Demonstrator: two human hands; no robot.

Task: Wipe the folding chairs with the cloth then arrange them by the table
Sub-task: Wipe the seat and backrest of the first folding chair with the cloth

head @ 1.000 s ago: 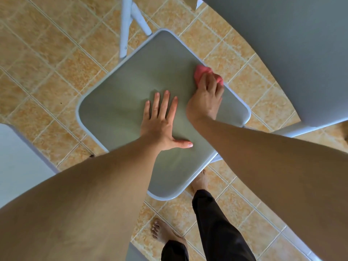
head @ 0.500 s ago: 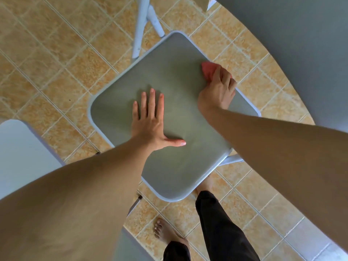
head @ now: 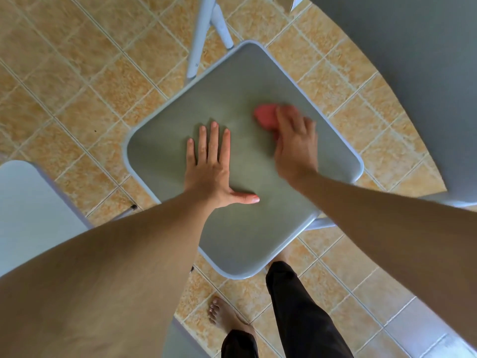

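The seat (head: 245, 228) is pinned by the spread left hand (head: 210, 174), the cloth (head: 265, 117) gripped by the right hand (head: 296, 148) (blurred); it could be tipped by hard edge pressure.

Floor (head: 77, 73) is tan mottled tiles with pale grout, running diagonal in my view. Lower right corner switches to pale grey tiles (head: 418, 329). I see one bare foot (head: 224, 316) flat on the tan tiles, toes up-frame, black trouser leg (head: 302, 306) just right of it. Small dark speck (head: 95, 130) on a tile at left.
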